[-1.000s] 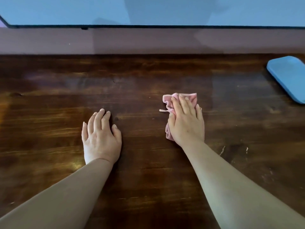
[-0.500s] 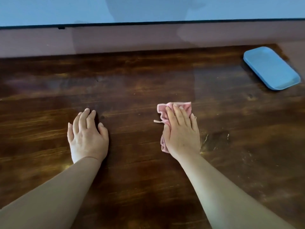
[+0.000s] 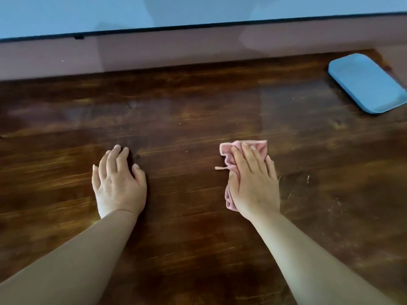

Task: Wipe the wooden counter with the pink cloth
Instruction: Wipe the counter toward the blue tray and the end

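Observation:
A dark wooden counter (image 3: 187, 119) fills the view. My right hand (image 3: 253, 183) lies flat on the crumpled pink cloth (image 3: 229, 159) and presses it to the wood with straight fingers; the cloth shows beyond the fingertips and along the hand's left side. My left hand (image 3: 119, 183) rests palm down on the bare counter to the left, fingers straight, holding nothing. Pale scuffs and specks (image 3: 308, 186) mark the wood just right of the cloth.
A light blue tray (image 3: 365, 82) lies at the counter's far right corner. A mauve ledge (image 3: 176, 51) runs along the back edge, with a blue wall above it.
The view has swung to the right, bringing the blue tray fully in. My right hand and the cloth have slid a little to the right on the wood. My left hand has stayed flat.

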